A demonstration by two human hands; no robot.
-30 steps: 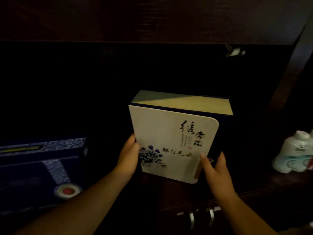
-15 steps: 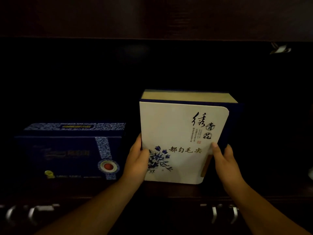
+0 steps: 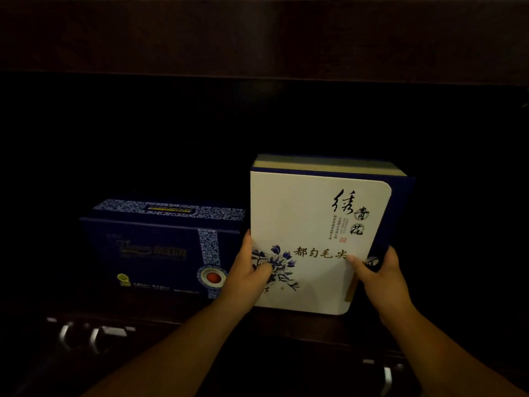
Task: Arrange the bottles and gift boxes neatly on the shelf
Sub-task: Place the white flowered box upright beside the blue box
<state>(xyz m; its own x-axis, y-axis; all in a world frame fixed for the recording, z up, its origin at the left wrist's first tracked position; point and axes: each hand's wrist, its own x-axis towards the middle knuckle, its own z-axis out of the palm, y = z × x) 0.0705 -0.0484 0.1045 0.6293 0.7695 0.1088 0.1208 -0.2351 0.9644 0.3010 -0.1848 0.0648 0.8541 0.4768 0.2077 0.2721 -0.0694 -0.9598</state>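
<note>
Holding the white gift box (image 3: 315, 242) upright at frame centre, left hand (image 3: 246, 273) and right hand (image 3: 383, 276) clamping its sides, squaring it beside the blue gift box (image 3: 160, 247) on the shelf (image 3: 171, 313).

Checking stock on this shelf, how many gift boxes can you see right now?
2. A white box stands right of centre, held by both hands; a dark blue box sits beside it on the left. The dark shelf may hide more.
</note>
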